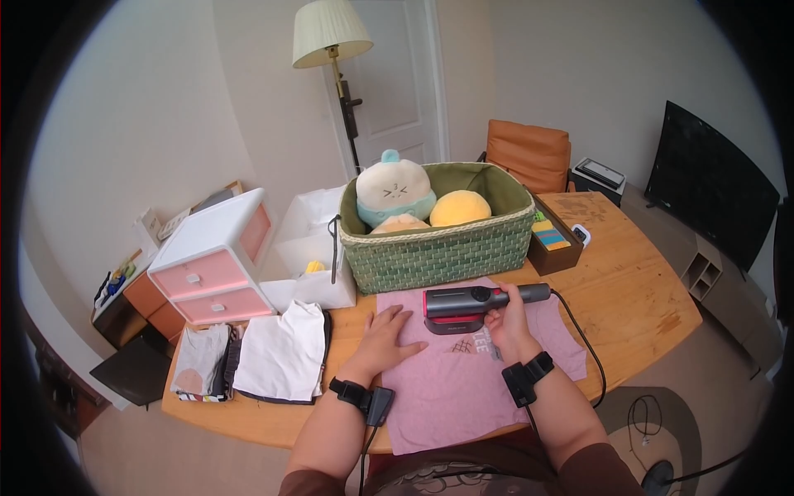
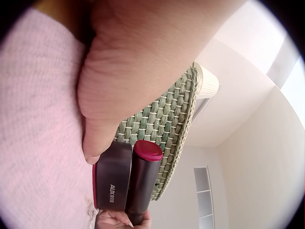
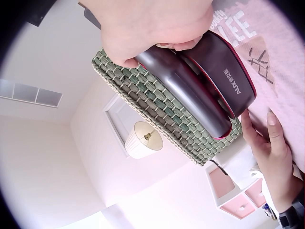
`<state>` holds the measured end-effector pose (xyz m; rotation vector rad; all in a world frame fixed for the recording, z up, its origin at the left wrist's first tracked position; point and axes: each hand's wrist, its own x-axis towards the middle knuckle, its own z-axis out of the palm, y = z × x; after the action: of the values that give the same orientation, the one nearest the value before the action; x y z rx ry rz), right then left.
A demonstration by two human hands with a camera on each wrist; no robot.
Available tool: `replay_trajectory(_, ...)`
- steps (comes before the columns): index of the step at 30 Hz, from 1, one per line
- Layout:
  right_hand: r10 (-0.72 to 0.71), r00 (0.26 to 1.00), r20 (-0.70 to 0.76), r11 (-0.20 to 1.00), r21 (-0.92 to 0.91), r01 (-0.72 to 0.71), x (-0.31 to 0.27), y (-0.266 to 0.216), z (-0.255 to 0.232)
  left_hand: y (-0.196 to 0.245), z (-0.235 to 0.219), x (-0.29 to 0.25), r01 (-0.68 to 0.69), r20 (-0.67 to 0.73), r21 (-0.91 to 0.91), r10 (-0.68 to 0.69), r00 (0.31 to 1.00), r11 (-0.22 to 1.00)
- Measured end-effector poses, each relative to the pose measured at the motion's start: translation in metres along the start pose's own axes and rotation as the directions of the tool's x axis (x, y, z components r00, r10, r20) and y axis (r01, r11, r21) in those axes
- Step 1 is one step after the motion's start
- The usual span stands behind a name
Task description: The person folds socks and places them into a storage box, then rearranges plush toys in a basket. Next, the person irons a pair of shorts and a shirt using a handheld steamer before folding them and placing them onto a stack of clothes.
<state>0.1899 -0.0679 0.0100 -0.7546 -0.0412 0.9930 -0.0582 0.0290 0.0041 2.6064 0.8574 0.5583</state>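
A pink shirt point(image 1: 438, 405) with a printed front lies spread on the wooden table. On its upper part rests a dark grey and red handheld iron point(image 1: 455, 307), its plate side down on the cloth. My right hand point(image 1: 511, 326) grips the iron's handle, fingers curled round it; the right wrist view shows the iron point(image 3: 190, 90) under that hand point(image 3: 157, 24). Flat on the shirt's left side, my left hand point(image 1: 385, 341) rests with fingers spread, left of the iron's front end. In the left wrist view its thumb side point(image 2: 124, 71) is close to the iron point(image 2: 113, 176).
Behind the shirt stands a green woven basket point(image 1: 438, 260) of plush toys. Folded clothes point(image 1: 281, 351), a pink-and-white drawer unit point(image 1: 211, 264) and a white box point(image 1: 310, 285) are at left. A brown box point(image 1: 554, 258) is at right; a cord point(image 1: 583, 331) runs off the right side.
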Motion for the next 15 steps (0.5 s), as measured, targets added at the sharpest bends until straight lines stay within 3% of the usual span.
replay_trajectory(15,0.005,1.000,0.014,1.000,-0.022,-0.004,0.0011,0.0009,-0.0015,-0.0003,-0.0002,0.0006,0.003,0.006,0.000,-0.003,1.000,1.000)
